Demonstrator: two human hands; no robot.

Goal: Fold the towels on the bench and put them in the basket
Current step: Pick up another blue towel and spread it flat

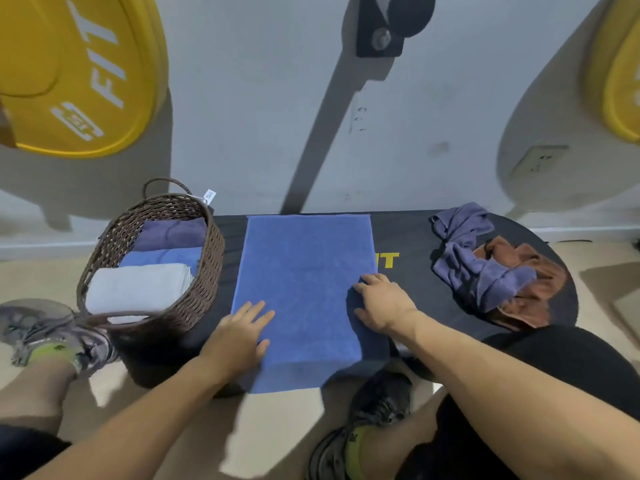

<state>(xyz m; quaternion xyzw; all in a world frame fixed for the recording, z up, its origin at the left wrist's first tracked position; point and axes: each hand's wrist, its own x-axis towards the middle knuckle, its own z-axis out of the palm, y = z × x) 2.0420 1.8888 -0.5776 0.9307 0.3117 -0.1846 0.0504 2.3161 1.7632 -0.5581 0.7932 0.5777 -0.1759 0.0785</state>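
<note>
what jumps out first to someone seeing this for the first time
The blue towel spread flat across the middle of the black bench draws the eye, with the left hand and right hand pressing on its near corners. At left stands a wicker basket holding folded towels; at right lies a crumpled purple towel over a brown towel.

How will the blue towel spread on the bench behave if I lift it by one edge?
Probably floppy: the blue towel already drapes over the bench front edge. Likely light, thin terry. It may slide, so keep the left hand pressing.
</note>
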